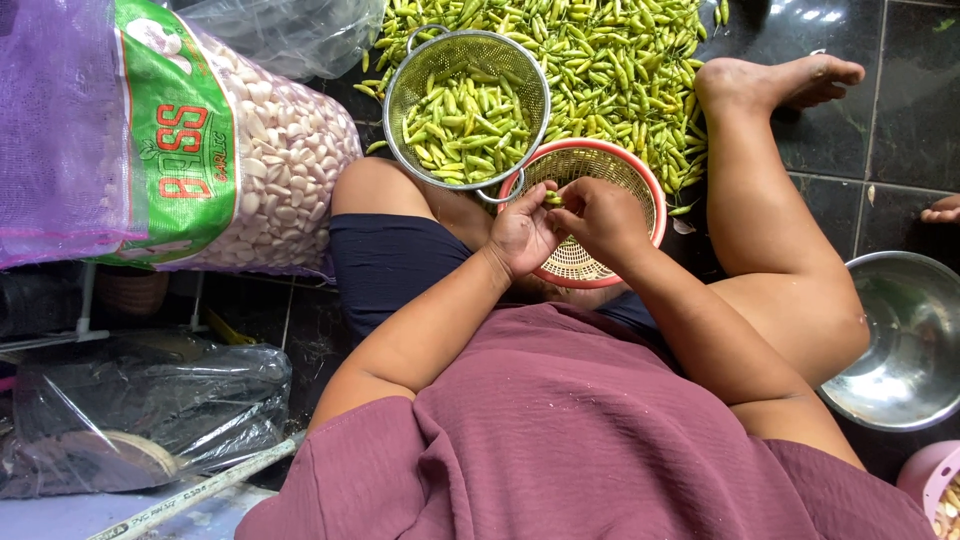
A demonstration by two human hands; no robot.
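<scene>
Pinching one green chili (553, 198) between our left hand (522, 235) and right hand (600, 218), we work over the red-rimmed basket (640, 180) beside the metal colander (420, 70).

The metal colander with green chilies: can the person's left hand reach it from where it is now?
Probably yes. The left hand works with the right hand above the red basket, and the metal colander stands directly beyond, touching that basket, with nothing between.

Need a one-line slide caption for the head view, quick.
Both hands, left and right, pinch a green chili over a red basket, beside a metal colander of chilies.
</scene>
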